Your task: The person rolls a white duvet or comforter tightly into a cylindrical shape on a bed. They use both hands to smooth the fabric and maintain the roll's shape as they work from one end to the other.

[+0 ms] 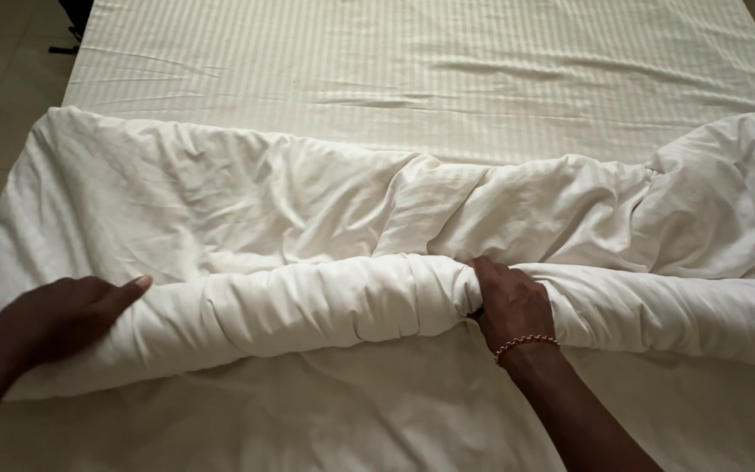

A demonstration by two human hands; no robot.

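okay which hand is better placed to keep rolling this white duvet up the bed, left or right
Probably the right hand: its fingers are closed around the rolled duvet near the roll's middle. The left hand only rests flat against the roll's left end, so it looks set to steady rather than drive.

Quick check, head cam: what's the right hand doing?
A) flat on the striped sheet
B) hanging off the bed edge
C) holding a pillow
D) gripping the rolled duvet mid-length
D: the right hand, with a beaded bracelet on its wrist, clamps the rolled white duvet near its middle, while the left hand rests on the roll's left end.
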